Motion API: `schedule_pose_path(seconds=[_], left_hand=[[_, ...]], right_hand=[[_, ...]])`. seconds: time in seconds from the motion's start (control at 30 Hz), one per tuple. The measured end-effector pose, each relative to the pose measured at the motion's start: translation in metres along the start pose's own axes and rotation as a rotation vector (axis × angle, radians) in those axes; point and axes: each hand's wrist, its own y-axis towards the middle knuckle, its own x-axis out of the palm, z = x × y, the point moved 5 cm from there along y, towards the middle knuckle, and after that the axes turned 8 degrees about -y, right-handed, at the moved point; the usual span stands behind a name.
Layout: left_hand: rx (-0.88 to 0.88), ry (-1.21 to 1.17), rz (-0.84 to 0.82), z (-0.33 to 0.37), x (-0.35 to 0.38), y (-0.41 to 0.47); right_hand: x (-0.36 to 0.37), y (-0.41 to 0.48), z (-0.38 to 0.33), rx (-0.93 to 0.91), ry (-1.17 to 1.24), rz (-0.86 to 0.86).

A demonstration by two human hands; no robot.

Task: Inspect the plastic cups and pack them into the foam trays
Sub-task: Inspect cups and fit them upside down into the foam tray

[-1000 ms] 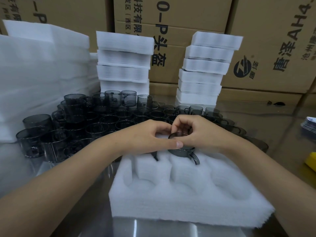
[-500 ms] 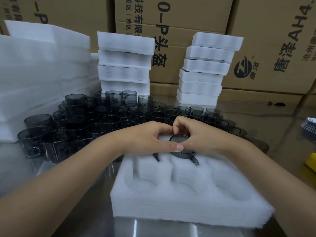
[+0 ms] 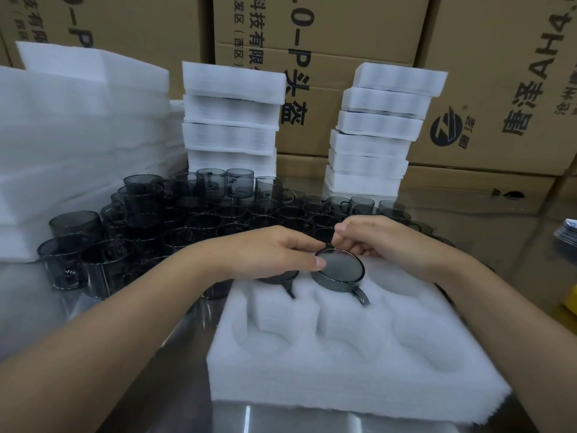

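Half a second earlier the right hand's fingers lay over the mouth of the smoky grey plastic cup (image 3: 338, 270). They had since drawn back, and the whole round rim showed. The cup sat in the middle pocket of the back row of the white foam tray (image 3: 343, 379), with its handle pointing toward the wearer and a little to the right. It looked seated rather than carried, so this cup was probably as good as packed. The likely next step was to let go and fetch another.

The left hand (image 3: 274, 253) was closed lightly on the cup. Its thumb lay against the near-left rim and its forefinger reached to the far edge. The right hand (image 3: 385, 242) hung just behind the cup with its fingers curled over the far rim. Whether it gripped anything could not be told, though a small dark bit showed between the two hands. The hands stayed close together, nearly touching above the cup.

A second grey cup (image 3: 278, 277) sat in the back-left pocket, mostly hidden under the left hand. The front row of pockets was empty.

Behind the tray, a crowd of loose grey cups (image 3: 218, 214) stood on the shiny metal tabletop (image 3: 150, 392). Beyond them were stacks of white foam trays (image 3: 231, 120) and brown cardboard cartons (image 3: 327, 35).
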Motion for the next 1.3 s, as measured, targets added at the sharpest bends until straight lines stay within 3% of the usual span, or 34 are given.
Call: schedule_pose_path(seconds=[0.17, 0.53, 0.83, 1.3], left_hand=[[-0.042, 0.064, 0.013, -0.0037, -0.0046, 0.0036], [0.018, 0.131, 0.025, 0.0015, -0.0005, 0.0013], [0.023, 0.12, 0.047, -0.0012, 0.0009, 0.0027], [0.073, 0.115, 0.104, -0.0014, -0.0015, 0.0036]], right_hand=[[-0.0024, -0.0079, 0.0001, -0.041, -0.012, -0.114], [-0.0004, -0.0008, 0.0036, -0.069, -0.071, -0.137], [-0.0002, -0.0054, 0.0064, -0.052, 0.022, -0.244], [0.0032, -0.0059, 0.003, -0.043, -0.038, -0.246]])
